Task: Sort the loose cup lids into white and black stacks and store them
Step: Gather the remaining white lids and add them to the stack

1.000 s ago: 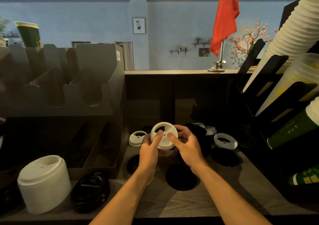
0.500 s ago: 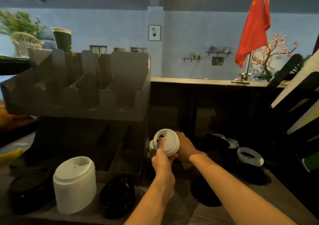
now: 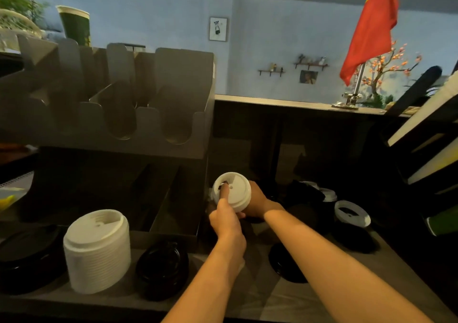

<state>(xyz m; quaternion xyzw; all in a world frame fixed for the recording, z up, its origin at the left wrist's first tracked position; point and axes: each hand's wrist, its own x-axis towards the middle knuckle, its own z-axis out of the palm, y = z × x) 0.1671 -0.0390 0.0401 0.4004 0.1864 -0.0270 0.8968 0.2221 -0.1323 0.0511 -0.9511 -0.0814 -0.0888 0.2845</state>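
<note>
Head view, left hand and right hand grip clamped on white lids, wooden counter, blue wall

The right grip sits largely hidden behind the white lids it holds, its fingers out of sight; how many lids are nested there cannot be told. Just right of the grip, black lids dissolve into shadow, uncountable. Farther right, a green cup is cut by the frame's edge, as is a black stack far left.
</note>
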